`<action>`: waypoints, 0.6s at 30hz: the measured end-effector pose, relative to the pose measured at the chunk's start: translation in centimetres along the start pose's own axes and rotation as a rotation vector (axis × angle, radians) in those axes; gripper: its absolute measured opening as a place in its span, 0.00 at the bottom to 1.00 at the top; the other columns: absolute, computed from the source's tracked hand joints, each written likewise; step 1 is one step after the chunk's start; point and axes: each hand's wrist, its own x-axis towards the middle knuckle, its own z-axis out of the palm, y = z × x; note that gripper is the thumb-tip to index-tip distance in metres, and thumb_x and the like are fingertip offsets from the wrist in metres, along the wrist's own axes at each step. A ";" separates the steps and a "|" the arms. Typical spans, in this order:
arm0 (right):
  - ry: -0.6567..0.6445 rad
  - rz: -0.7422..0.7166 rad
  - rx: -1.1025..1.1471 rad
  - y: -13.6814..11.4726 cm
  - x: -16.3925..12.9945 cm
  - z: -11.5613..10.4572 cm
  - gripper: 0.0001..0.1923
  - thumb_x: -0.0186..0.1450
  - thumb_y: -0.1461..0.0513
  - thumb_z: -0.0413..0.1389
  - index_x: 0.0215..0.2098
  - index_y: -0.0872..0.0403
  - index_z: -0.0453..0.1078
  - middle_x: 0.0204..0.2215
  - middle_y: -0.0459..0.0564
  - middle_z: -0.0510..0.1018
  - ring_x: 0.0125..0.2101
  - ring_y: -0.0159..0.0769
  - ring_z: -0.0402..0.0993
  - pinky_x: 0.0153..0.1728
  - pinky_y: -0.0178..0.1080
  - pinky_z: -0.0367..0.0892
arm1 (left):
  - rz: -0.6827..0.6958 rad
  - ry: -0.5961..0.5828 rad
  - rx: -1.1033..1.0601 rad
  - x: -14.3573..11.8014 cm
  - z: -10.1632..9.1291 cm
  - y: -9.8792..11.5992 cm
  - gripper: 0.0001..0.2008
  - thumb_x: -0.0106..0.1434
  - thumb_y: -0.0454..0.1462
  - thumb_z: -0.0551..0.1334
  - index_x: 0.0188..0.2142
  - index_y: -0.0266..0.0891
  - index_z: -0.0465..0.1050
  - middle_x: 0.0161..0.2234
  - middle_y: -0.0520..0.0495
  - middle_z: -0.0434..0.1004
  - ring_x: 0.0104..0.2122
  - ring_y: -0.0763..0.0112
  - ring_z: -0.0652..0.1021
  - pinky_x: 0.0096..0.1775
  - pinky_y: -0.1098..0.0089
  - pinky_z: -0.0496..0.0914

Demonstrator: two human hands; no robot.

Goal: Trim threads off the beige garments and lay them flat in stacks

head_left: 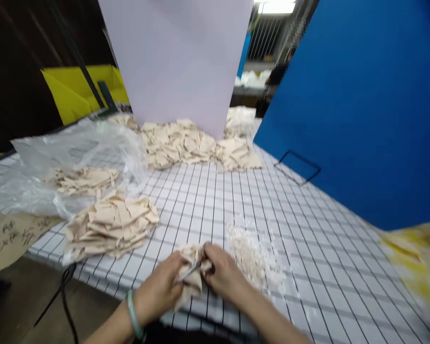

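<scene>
Both hands, left hand (161, 286) and right hand (224, 273), have fingers closed on a small beige fabric piece (190, 267); best pinched firmly at the edges.

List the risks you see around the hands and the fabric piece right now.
1. The left hand and right hand hold the beige fabric piece at the table edge, so it might drop to the floor.
2. A thin metal tool seems pinched there; blur hides it, and it may nick a finger.
3. The pile of white trimmings beside the right hand could get scattered.
</scene>
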 end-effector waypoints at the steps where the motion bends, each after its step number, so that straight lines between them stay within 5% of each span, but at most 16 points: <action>1: -0.022 0.036 0.077 -0.4 1.0 0.1 0.12 0.53 0.71 0.55 0.28 0.51 0.57 0.27 0.44 0.70 0.28 0.34 0.67 0.28 0.35 0.61 | -0.014 -0.018 -0.039 0.8 -0.7 0.2 0.21 0.54 0.25 0.55 0.46 0.43 0.72 0.45 0.46 0.75 0.48 0.62 0.75 0.53 0.62 0.70; 3: -0.055 0.061 0.215 -1.2 4.4 -0.7 0.10 0.54 0.69 0.55 0.28 0.51 0.58 0.25 0.41 0.69 0.25 0.30 0.64 0.24 0.32 0.58 | -0.044 -0.024 -0.079 3.8 -3.4 1.1 0.19 0.50 0.24 0.56 0.39 0.41 0.73 0.40 0.48 0.76 0.43 0.62 0.77 0.48 0.62 0.72; 5: -0.013 0.039 0.251 -2.9 9.4 -3.3 0.08 0.53 0.67 0.56 0.28 0.51 0.61 0.23 0.40 0.70 0.23 0.30 0.64 0.22 0.31 0.58 | -0.066 0.015 -0.120 8.1 -8.1 3.1 0.17 0.51 0.24 0.59 0.39 0.39 0.74 0.38 0.47 0.76 0.39 0.60 0.78 0.43 0.60 0.75; 6: 0.055 0.019 0.213 -4.2 12.3 -5.2 0.07 0.52 0.67 0.56 0.27 0.51 0.63 0.22 0.40 0.70 0.22 0.30 0.64 0.21 0.32 0.59 | -0.094 0.092 -0.195 10.4 -10.9 4.5 0.14 0.55 0.25 0.58 0.40 0.38 0.74 0.37 0.45 0.77 0.36 0.60 0.79 0.38 0.59 0.76; 8: 0.316 0.001 0.150 -6.6 17.9 -9.2 0.07 0.52 0.65 0.59 0.28 0.51 0.65 0.24 0.43 0.73 0.24 0.34 0.68 0.24 0.35 0.63 | -0.071 0.441 -0.230 14.6 -16.0 7.1 0.13 0.59 0.26 0.59 0.43 0.36 0.72 0.40 0.39 0.76 0.37 0.57 0.79 0.36 0.56 0.77; 10: 0.455 0.007 0.134 -7.9 22.1 -12.1 0.09 0.55 0.61 0.58 0.34 0.51 0.64 0.30 0.46 0.75 0.29 0.37 0.70 0.28 0.37 0.64 | -0.007 0.639 -0.188 17.4 -18.8 8.4 0.18 0.61 0.27 0.61 0.50 0.40 0.69 0.52 0.38 0.69 0.52 0.55 0.73 0.49 0.54 0.74; 12: 0.542 0.013 0.122 -7.4 23.8 -12.7 0.12 0.56 0.58 0.59 0.37 0.50 0.63 0.34 0.48 0.75 0.32 0.38 0.70 0.31 0.38 0.64 | 0.137 0.778 -0.024 17.6 -17.7 7.5 0.18 0.62 0.29 0.61 0.52 0.40 0.68 0.54 0.39 0.68 0.55 0.56 0.71 0.58 0.50 0.67; 13: 0.542 0.011 0.117 -6.5 23.7 -11.9 0.13 0.56 0.56 0.59 0.37 0.50 0.63 0.33 0.47 0.75 0.32 0.38 0.70 0.32 0.39 0.64 | 0.186 0.747 0.033 16.7 -15.8 6.5 0.16 0.64 0.30 0.61 0.51 0.40 0.68 0.53 0.40 0.69 0.55 0.57 0.71 0.59 0.50 0.65; 16: 0.321 0.034 0.149 -3.5 20.6 -6.4 0.14 0.54 0.52 0.62 0.32 0.49 0.64 0.25 0.43 0.72 0.25 0.35 0.67 0.29 0.38 0.63 | 0.237 0.366 0.086 11.0 -7.4 3.0 0.10 0.63 0.33 0.62 0.44 0.38 0.71 0.45 0.42 0.75 0.47 0.59 0.75 0.52 0.56 0.71; 18: 0.123 0.078 0.208 -2.3 18.2 -1.4 0.15 0.52 0.52 0.63 0.30 0.49 0.64 0.24 0.42 0.72 0.24 0.34 0.66 0.27 0.38 0.63 | 0.120 0.257 0.076 6.9 -2.3 1.4 0.03 0.64 0.33 0.60 0.37 0.38 0.72 0.39 0.44 0.76 0.41 0.61 0.76 0.45 0.60 0.74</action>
